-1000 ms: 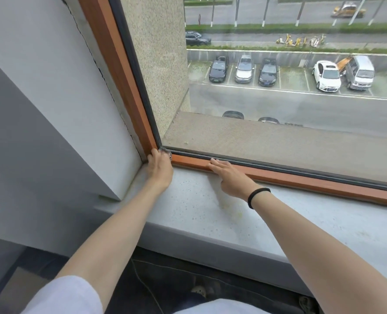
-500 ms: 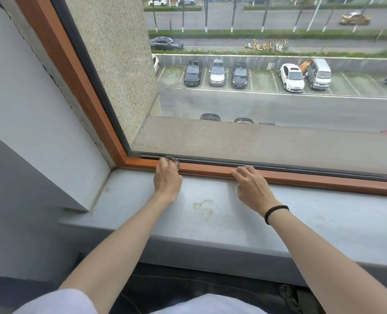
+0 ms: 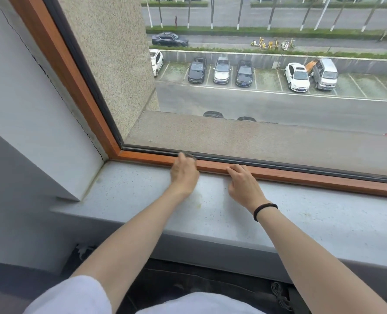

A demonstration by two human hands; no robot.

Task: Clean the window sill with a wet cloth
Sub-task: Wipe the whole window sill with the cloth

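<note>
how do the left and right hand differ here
The left hand grips a scrap of grey cloth against the window frame; the right hand holds nothing, its fingers resting on that frame. The right wrist wears a black band; the left wrist is bare. Both reach across the sill, palms down.

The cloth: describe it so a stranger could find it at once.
Start at the window's orange-brown frame and follow its bottom rail from the corner to the left hand. The cloth is the small grey scrap peeking past that hand's fingertips; the right hand beside it, wearing a black wristband, holds nothing.
</note>
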